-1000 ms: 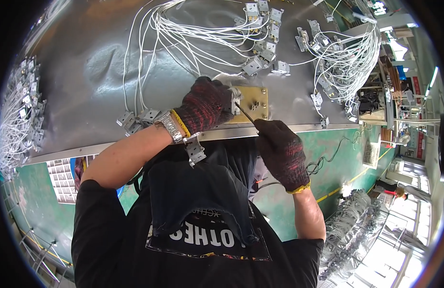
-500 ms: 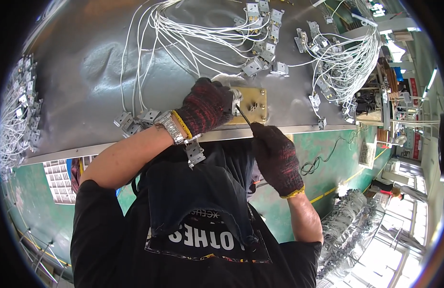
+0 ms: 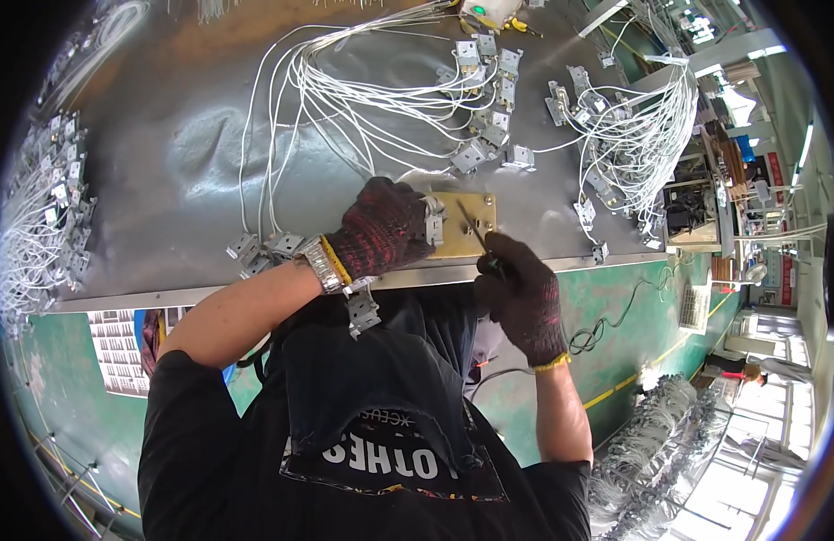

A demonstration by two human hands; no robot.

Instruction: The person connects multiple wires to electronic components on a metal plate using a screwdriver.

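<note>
My left hand [image 3: 381, 230], in a dark red and black knit glove, closes on a small grey metal bracket [image 3: 434, 225]. This bracket sits at the left end of a brass-coloured fixture plate [image 3: 462, 236] with upright pins, by the table's front edge. In my gloved right hand [image 3: 528, 302] is a screwdriver [image 3: 471, 222]; its dark shaft points up and left over the plate, with the tip apart from the bracket. Most of its handle is hidden by the fingers. Another bracket [image 3: 363, 312] hangs below my left wrist, beyond the table edge.
On the metal table [image 3: 173, 207], white wires [image 3: 345, 90] run to several brackets [image 3: 489, 135] behind the plate. More wired brackets form piles at the right [image 3: 647, 135] and far left [image 3: 52, 207]. A cable [image 3: 606, 329] lies on the green floor.
The screwdriver's tip has come away from the bracket and swung to the right over the plate. My left hand stays on the bracket. The whole view has shifted slightly.
</note>
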